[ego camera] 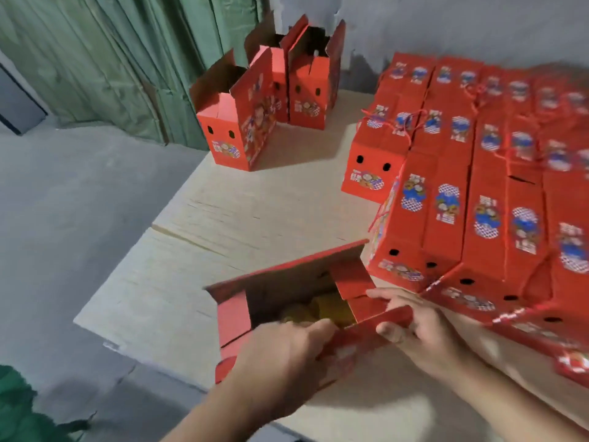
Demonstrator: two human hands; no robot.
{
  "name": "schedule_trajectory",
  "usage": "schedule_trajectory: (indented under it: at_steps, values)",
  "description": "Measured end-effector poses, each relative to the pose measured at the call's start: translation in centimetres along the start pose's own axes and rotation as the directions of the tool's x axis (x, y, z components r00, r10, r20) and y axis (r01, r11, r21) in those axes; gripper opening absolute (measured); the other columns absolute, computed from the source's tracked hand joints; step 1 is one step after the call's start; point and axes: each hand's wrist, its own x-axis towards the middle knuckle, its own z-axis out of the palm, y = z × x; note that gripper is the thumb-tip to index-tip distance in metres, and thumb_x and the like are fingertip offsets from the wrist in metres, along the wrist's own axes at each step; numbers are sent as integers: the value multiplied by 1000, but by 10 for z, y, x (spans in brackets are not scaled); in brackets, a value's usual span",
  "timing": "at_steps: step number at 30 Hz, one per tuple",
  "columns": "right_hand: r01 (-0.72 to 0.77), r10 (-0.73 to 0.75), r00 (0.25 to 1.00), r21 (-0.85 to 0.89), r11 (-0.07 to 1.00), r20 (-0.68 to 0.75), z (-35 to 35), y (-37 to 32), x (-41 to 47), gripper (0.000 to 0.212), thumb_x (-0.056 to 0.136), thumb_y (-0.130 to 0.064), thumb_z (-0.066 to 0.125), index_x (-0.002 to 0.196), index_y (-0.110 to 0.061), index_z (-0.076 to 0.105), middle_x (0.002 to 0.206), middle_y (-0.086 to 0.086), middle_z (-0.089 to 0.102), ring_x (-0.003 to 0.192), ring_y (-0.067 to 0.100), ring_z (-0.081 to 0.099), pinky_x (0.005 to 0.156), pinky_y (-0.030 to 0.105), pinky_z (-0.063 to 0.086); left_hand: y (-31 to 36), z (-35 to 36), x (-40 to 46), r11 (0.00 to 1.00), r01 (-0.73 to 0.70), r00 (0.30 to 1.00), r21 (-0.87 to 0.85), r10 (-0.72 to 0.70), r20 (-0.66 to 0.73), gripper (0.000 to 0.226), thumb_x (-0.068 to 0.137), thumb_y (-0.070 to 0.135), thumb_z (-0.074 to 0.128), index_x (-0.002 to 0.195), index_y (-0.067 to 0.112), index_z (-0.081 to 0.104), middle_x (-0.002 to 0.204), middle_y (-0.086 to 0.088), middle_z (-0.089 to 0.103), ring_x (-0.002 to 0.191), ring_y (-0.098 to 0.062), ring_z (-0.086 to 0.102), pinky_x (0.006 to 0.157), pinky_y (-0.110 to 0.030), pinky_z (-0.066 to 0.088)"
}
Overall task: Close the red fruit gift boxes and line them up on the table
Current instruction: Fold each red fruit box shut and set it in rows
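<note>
An open red gift box stands at the table's near edge, its far flap raised, with yellow fruit showing inside. My left hand grips the near flap at the box's front left. My right hand pinches the same near flap and the right side flap. Several closed red boxes with red cord handles lie packed in rows on the right. At the far side stand three open boxes.
The pale wooden table has bare surface between the near box and the far open boxes. Its left edge drops to a grey concrete floor. A green curtain hangs behind.
</note>
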Motion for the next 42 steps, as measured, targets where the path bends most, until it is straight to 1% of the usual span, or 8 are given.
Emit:
schedule_trajectory:
  at_steps: [5, 10, 17, 23, 26, 29, 33, 42]
  values:
    - [-145, 170, 967, 137, 980, -188, -35, 34, -126, 37, 89, -66, 62, 71, -34, 53, 141, -8, 62, 120, 21, 67, 90, 42, 53, 80, 27, 14, 951, -304, 949, -52, 307, 66, 24, 83, 45, 69, 105, 35, 67, 91, 11, 69, 77, -17, 65, 54, -28, 48]
    - [-181, 238, 886, 177, 968, -397, -69, 45, -193, 36, 93, -57, 60, 75, -27, 53, 143, -4, 61, 125, 21, 63, 98, 34, 46, 142, 50, 40, 849, -528, 847, 14, 525, 82, 27, 77, 27, 76, 101, 30, 63, 68, 6, 61, 59, -23, 58, 54, -31, 21]
    - [-141, 155, 823, 68, 988, -547, -105, 68, -253, 35, 102, -53, 42, 97, -25, 63, 145, 4, 58, 90, 31, 69, 80, 38, 53, 205, 77, 53, 759, -635, 761, -145, 647, 52, 26, 94, 16, 59, 117, 26, 62, 78, 4, 66, 66, -28, 57, 52, -30, 36]
    - [-207, 215, 812, 77, 975, -542, -108, 92, -263, 54, 102, -52, 41, 136, -16, 61, 141, 1, 58, 135, 27, 52, 110, 55, 41, 203, 69, 52, 802, -467, 882, -373, 452, -130, 25, 105, 47, 55, 120, 32, 67, 105, 15, 69, 96, -6, 63, 84, -20, 46]
    - [-218, 185, 810, 6, 976, -557, -110, 92, -249, 61, 102, -62, 33, 133, -20, 64, 138, -5, 59, 134, 25, 50, 109, 46, 39, 151, 63, 40, 875, -136, 968, -464, 18, -249, 29, 106, 53, 44, 115, 35, 65, 111, 19, 68, 109, -5, 63, 89, -26, 47]
    - [-228, 188, 777, 10, 974, -601, -106, 90, -240, 63, 101, -64, 32, 125, -20, 70, 130, -7, 64, 126, 21, 55, 102, 39, 41, 120, 79, 15, 692, 221, 963, -687, -268, 39, 44, 102, 65, 30, 131, 45, 56, 129, 19, 66, 125, -5, 58, 99, -34, 47]
    - [-261, 186, 765, -32, 965, -617, -94, 82, -230, 50, 98, -54, 40, 119, -21, 72, 120, -9, 68, 115, 19, 61, 94, 36, 44, 103, 106, -4, 521, 399, 912, -754, -139, 387, 77, 94, 82, 12, 147, 43, 52, 152, 8, 46, 144, -12, 44, 116, -48, 39]
    - [-299, 358, 702, 200, 933, -616, -74, 75, -204, 53, 92, -59, 43, 116, -14, 60, 104, 4, 60, 97, 23, 60, 85, 34, 42, 77, 108, 6, 322, 479, 851, -816, 59, 522, 107, 77, 97, 31, 159, 29, 21, 161, 9, 41, 149, -12, 38, 122, -43, 27]
